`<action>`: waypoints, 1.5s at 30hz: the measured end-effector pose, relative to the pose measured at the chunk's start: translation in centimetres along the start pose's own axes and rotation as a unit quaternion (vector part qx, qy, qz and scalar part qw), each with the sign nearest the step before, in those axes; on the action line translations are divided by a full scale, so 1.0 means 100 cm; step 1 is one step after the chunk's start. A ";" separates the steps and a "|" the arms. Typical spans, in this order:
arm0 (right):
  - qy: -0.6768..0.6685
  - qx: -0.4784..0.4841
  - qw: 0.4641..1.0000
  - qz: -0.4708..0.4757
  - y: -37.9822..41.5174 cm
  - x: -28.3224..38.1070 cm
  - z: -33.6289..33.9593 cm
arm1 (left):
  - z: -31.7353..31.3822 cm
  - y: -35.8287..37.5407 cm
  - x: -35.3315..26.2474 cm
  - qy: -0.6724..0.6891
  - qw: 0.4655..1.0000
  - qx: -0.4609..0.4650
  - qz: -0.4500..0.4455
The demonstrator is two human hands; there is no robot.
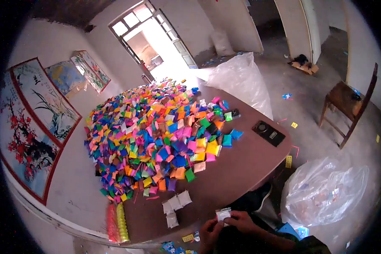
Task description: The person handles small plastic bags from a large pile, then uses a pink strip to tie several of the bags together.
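A small white packet in clear plastic [222,214] is pinched between my two hands, just past the table's near edge. My left hand [210,233] grips its lower left side with closed fingers. On its right side, the thumb and fingers of my right hand [242,222] press together. Several more white packets [183,198] lie on the brown table [230,173], left of my hands. Beyond them spreads a large heap of small packets [156,135] in many colours.
A black digital scale [268,133] sits near the table's right edge. Pink and yellow-green stacks [122,222] stand at the near left corner. Clear plastic bags [324,192] and a wooden chair [347,101] are on the right; small packets and cards litter the floor.
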State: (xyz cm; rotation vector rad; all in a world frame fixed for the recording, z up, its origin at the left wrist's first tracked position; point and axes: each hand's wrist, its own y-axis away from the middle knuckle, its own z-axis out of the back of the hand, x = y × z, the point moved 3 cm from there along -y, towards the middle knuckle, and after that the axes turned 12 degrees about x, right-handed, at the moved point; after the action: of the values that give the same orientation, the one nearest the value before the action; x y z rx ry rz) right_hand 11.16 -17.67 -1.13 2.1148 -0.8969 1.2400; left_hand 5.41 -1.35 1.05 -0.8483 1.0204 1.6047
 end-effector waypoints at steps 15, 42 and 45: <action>-0.096 -0.054 0.993 0.051 0.008 -0.006 0.061 | -0.048 -0.043 -0.036 -0.068 0.990 0.060 -0.104; -0.085 -0.099 0.987 0.092 0.022 0.029 0.066 | -0.061 -0.039 -0.083 0.064 0.994 0.085 -0.006; -0.106 -0.117 0.984 0.087 0.023 0.029 0.056 | -0.054 -0.032 -0.073 0.069 0.994 0.090 0.001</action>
State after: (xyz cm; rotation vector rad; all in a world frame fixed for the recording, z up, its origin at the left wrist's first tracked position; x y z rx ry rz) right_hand 13.52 -23.93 -0.74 2.0381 -1.2797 0.9457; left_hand 10.50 -8.62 4.78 -0.8432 1.2448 1.4459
